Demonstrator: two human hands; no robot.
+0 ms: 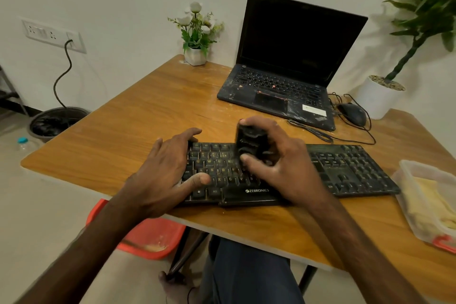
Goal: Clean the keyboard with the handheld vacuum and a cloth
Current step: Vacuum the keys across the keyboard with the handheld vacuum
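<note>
The keyboard point(345, 168) lies flat on the bench point(148, 111), close to the front edge and a bit toward the right side. The laptop point(283, 57) stands open near the back edge, well apart from it, so there is bare wood between the two.

A clear plastic box point(404, 164) sits at the right edge, just beside the keyboard's right end. The yellow stuff in it looks like the cloth point(424, 195), kept near for the wiping step.

The left hand point(167, 168) is spread wide and presses flat on the left end of the keyboard. I think this is to keep it from sliding. The right hand point(278, 163) is wrapped round the handheld vacuum point(251, 140), a small black thing held upright with its bottom down on the middle keys, likely to suck up dust.

The right half of the keys is open and free for sweeping. The mouse point(352, 113) and its thin wires lie behind that end, so the vacuum should stay off the back edge there.
</note>
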